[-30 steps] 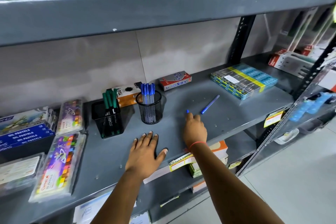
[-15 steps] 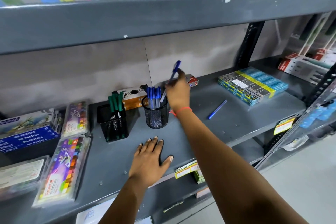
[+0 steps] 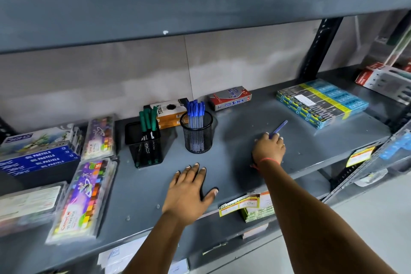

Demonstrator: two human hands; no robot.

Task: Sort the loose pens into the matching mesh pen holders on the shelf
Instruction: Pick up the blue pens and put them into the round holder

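A round black mesh holder [image 3: 196, 134] on the grey shelf [image 3: 311, 153] holds several blue pens. Left of it stands a square black mesh holder [image 3: 144, 145] with several green pens. One loose blue pen [image 3: 279, 128] lies on the shelf to the right of the round holder. My right hand [image 3: 269, 149] rests on its near end with the fingers closing around it. My left hand [image 3: 189, 191] lies flat on the shelf in front of the round holder, fingers spread, holding nothing.
Pastel boxes [image 3: 84, 198] fill the shelf's left side. An orange box [image 3: 169, 113] and a red pen box [image 3: 230, 99] stand behind the holders. Blue-yellow packs [image 3: 322, 102] lie at the right. An upper shelf [image 3: 200, 6] overhangs.
My right hand dropped a blue pen into the round holder, then moved right and down onto the last loose blue pen. My left hand stayed flat on the shelf.
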